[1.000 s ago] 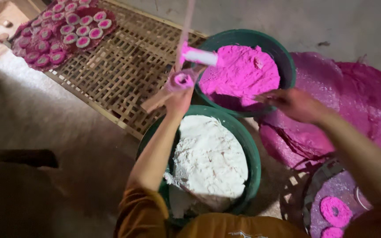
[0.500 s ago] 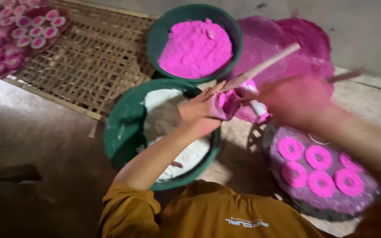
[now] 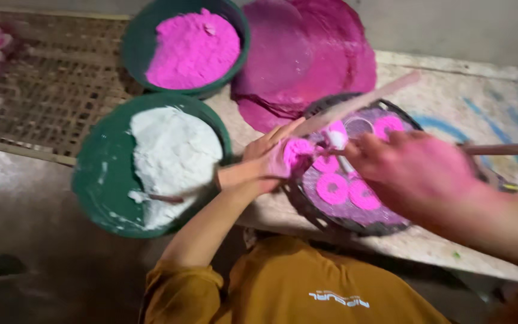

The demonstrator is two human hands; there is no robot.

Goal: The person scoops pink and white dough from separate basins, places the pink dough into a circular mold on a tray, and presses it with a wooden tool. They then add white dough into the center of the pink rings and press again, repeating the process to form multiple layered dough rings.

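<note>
One round, powdery pink ring (image 3: 298, 150)

One head view looks steeply down, close, somewhat blurred.

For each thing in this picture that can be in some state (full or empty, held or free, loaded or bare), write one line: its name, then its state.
Pink powder basin: heaped nearly full.
White powder basin: partly filled, powder piled to one side.
Round woven tray: carrying several pink rings.
Pink mould: gripped in the left hand, packed with pink powder.
Thin stick: held by the right hand, tip at the mould.
Bamboo mat: flat, a few pink pieces at its far corner.
</note>
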